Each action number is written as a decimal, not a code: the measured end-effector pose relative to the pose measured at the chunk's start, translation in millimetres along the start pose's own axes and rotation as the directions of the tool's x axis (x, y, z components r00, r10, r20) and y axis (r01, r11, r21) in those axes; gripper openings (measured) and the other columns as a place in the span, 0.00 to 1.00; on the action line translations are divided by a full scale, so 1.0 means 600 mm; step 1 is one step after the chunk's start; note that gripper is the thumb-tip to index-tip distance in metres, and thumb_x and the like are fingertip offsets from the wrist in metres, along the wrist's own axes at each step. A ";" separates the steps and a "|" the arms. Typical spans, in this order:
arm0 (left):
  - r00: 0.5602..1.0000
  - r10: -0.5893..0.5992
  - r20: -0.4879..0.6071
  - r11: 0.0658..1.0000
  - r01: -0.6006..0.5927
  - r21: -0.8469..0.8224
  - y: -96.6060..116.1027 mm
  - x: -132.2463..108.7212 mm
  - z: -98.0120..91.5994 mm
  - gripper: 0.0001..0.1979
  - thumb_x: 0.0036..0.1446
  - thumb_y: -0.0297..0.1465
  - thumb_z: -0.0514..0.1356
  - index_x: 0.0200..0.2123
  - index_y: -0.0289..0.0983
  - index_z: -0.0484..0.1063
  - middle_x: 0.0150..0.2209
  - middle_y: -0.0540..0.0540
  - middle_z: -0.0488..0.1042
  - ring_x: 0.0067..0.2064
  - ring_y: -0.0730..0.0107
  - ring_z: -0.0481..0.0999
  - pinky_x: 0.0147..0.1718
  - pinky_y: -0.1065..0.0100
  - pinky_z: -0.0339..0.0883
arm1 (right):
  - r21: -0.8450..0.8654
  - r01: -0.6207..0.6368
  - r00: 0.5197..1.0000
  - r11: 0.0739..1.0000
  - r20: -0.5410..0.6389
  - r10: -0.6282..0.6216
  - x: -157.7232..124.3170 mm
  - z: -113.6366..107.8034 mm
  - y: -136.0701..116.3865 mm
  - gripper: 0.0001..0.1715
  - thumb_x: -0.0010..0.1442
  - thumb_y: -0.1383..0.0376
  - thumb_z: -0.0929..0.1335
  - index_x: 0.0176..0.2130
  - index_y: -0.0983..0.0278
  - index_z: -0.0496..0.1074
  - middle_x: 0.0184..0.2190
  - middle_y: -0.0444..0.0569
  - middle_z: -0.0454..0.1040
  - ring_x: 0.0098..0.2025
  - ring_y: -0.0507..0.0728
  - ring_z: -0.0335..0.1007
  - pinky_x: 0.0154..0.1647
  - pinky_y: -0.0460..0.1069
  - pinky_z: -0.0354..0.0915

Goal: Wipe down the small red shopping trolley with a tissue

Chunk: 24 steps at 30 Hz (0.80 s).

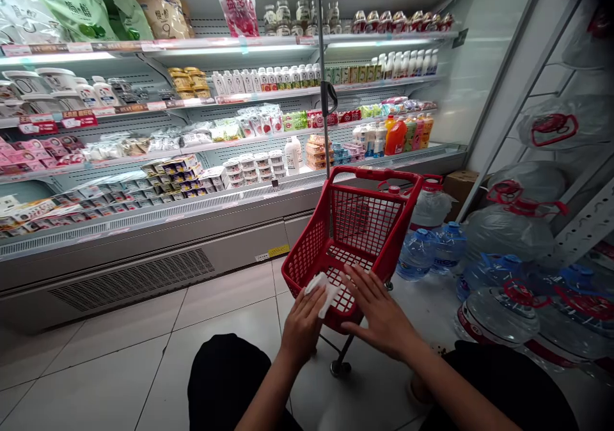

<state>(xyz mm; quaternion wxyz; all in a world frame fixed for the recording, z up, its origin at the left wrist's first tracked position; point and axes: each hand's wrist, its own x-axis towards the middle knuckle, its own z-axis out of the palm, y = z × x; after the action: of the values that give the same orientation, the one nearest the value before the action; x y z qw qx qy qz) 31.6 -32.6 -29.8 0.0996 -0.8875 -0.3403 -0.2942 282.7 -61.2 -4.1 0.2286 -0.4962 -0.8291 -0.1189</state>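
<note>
On the tiled floor (144, 329) before a long refrigerated display case (144, 252), a red plastic shopping basket (355, 226) on a wheeled frame stands tilted with its open mouth facing the person, just left of a heap of large water bottles (508, 239) with red and blue caps. Writing is mostly too small to read: a hanging pink-and-white bag (237, 6) on the top shelf carries large red Chinese characters, and a green bag (77, 6) at far left bears white characters, neither legible with certainty; the shelf price tags are blurred. At the basket's near rim the left hand (302, 322) has its fingers curled around a crumpled white cloth (322, 290), pressing it against the red lattice. Just right of it, the right hand (381, 313) lies flat with fingers stretched out and slightly spread, palm down on the basket's near edge, holding nothing. A grey vertical pole (322, 66) with a hook rises behind the basket, and the person's dark-clothed knees fill the near foreground
</note>
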 end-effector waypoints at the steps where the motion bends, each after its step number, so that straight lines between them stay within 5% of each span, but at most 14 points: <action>1: 0.999 -0.033 -0.015 0.999 0.033 0.009 -0.018 -0.002 -0.004 0.31 0.72 0.24 0.48 0.75 0.42 0.50 0.70 0.44 0.66 0.71 0.63 0.64 0.69 0.51 0.62 | -0.014 -0.016 1.000 1.000 -0.004 0.016 0.004 0.000 0.014 0.55 0.69 0.42 0.63 0.78 0.59 0.33 0.78 0.49 0.43 0.79 0.64 0.37 0.76 0.64 0.45; 6: 0.955 -0.265 -0.133 0.962 0.272 0.034 -0.057 -0.002 -0.002 0.29 0.75 0.28 0.47 0.76 0.43 0.48 0.70 0.41 0.65 0.71 0.60 0.64 0.68 0.47 0.64 | -0.006 -0.043 0.999 0.999 -0.005 0.043 0.027 0.014 0.027 0.62 0.64 0.41 0.68 0.78 0.61 0.33 0.79 0.53 0.38 0.79 0.67 0.34 0.76 0.66 0.45; 11: 0.977 -0.203 -0.071 0.979 0.203 -0.013 0.016 -0.001 0.013 0.32 0.74 0.26 0.46 0.77 0.45 0.44 0.71 0.43 0.64 0.72 0.61 0.63 0.69 0.48 0.63 | 0.012 -0.092 0.995 0.996 -0.046 0.092 0.043 0.027 -0.009 0.67 0.58 0.51 0.72 0.78 0.64 0.32 0.79 0.56 0.34 0.79 0.70 0.32 0.76 0.67 0.45; 16: 0.982 -0.181 -0.046 0.984 0.180 -0.011 0.068 0.002 0.019 0.37 0.70 0.21 0.46 0.77 0.44 0.40 0.72 0.44 0.62 0.72 0.61 0.62 0.68 0.49 0.64 | -0.029 -0.120 0.992 0.992 -0.053 0.118 0.038 0.029 -0.008 0.67 0.56 0.55 0.72 0.77 0.65 0.34 0.78 0.58 0.40 0.78 0.71 0.38 0.76 0.67 0.46; 24: 0.975 -0.213 -0.069 0.976 0.215 0.023 0.011 -0.013 0.002 0.36 0.71 0.21 0.46 0.77 0.45 0.40 0.71 0.45 0.63 0.72 0.62 0.63 0.69 0.49 0.63 | -0.059 -0.111 0.992 0.992 -0.059 0.107 0.033 0.030 -0.024 0.66 0.54 0.52 0.73 0.77 0.66 0.39 0.74 0.63 0.54 0.74 0.74 0.49 0.74 0.68 0.47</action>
<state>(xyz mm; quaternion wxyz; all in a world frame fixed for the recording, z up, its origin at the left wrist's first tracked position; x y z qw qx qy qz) 31.8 -41.3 -35.0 0.0921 -0.8338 -0.4350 -0.3272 257.4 -45.4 -9.2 0.2423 -0.5442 -0.7898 -0.1460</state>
